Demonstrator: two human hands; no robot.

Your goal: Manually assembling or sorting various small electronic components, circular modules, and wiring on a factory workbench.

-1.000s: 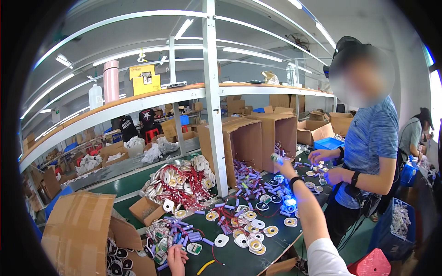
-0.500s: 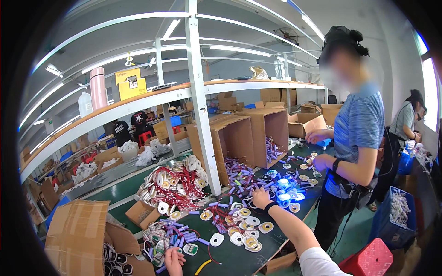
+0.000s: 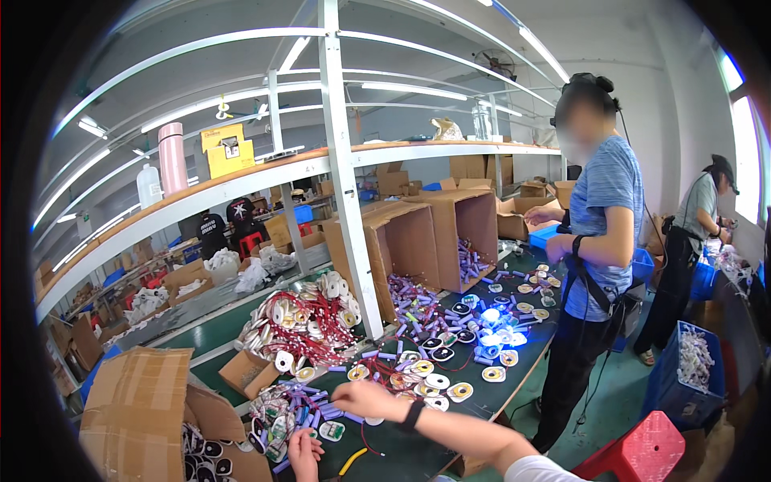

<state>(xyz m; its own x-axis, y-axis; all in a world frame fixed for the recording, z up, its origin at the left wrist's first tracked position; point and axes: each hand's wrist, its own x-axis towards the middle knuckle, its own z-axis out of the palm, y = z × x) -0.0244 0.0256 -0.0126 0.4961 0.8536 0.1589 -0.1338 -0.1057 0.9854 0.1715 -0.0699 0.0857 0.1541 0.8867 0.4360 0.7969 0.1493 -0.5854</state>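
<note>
My right hand (image 3: 369, 400) is over the near part of the bench, a black band around its wrist. Its fingers are drawn together above purple cylindrical batteries (image 3: 353, 417); what they hold, if anything, is hidden. Lower down, my left hand (image 3: 304, 455) has its fingers curled beside a white oval disc with a green circuit board (image 3: 331, 431). I cannot make out what is between those fingers. White oval discs with yellow rings (image 3: 459, 391) and red wires lie to the right. A yellow tube (image 3: 352, 462) lies near the bench's front edge.
A heap of white discs with red wires (image 3: 309, 317) lies at the shelf post. Cardboard boxes (image 3: 401, 249) spill batteries. Blue-lit discs (image 3: 494, 329) glow at the right. An open carton (image 3: 132, 410) stands lower left. A co-worker (image 3: 602, 209) stands at the bench's right side.
My right hand has come back left and nearer from the far batteries by the lit discs, close to my left hand. My left hand has stayed nearly in place. The co-worker has shifted slightly.
</note>
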